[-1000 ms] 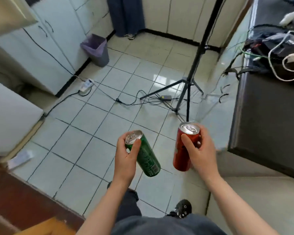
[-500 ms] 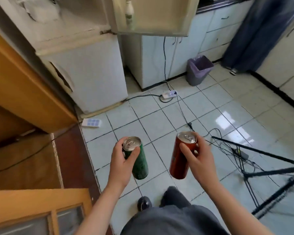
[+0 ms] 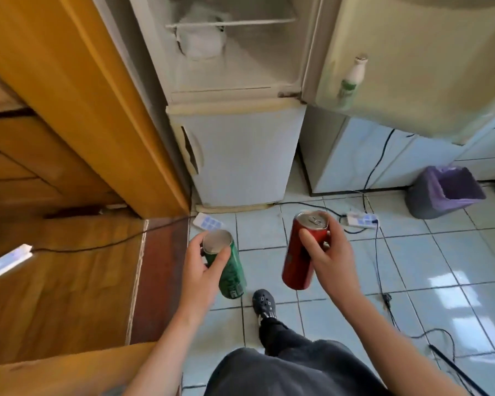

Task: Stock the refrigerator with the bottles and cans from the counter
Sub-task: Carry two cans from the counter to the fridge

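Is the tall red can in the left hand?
No, the right hand grips the tall red metal can, while the left hand grips the tall green metal can.

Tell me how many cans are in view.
2: a green can in the left hand, a red can in the right hand. Others may be hidden inside the fridge.

Open refrigerator compartment [image 3: 249, 72] — white lump [image 3: 202, 42], perhaps a bag, blocks left; right side free.

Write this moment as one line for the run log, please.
left hand: holds green can | right hand: holds red can | refrigerator: upper door open, ahead | step: cans not yet placed
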Demonstrator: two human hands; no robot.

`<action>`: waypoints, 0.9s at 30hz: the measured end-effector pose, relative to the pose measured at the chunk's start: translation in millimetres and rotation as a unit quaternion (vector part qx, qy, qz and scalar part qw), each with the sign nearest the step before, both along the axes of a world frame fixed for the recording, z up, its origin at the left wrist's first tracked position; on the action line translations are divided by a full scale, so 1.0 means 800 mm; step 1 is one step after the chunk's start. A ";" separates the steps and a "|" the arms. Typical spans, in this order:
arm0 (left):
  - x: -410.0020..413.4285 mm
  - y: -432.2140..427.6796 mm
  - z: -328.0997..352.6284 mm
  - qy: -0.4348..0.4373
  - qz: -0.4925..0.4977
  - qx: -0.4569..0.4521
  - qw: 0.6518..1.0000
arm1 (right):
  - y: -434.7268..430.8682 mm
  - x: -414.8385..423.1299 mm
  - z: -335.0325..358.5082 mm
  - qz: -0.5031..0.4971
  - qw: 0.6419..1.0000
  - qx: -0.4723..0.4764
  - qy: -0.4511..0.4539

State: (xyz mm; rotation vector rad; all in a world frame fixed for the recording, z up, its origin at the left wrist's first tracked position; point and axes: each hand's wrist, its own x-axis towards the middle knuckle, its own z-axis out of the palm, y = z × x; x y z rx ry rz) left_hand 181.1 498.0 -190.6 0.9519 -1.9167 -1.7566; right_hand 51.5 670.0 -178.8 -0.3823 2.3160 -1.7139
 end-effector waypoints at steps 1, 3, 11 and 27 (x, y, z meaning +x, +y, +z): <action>-0.024 -0.011 0.006 -0.001 0.002 -0.004 1.000 | -0.014 -0.025 0.006 0.006 1.000 -0.010 0.003; -0.070 -0.034 0.020 0.000 0.005 -0.010 1.000 | -0.041 -0.075 0.018 0.020 0.999 -0.023 0.014; -0.201 -0.107 0.054 0.038 0.041 -0.030 0.998 | -0.146 -0.220 0.053 0.069 0.997 -0.034 0.031; -0.498 -0.357 0.144 0.150 -0.093 -0.068 0.982 | -0.369 -0.466 0.138 -0.014 0.983 -0.083 0.166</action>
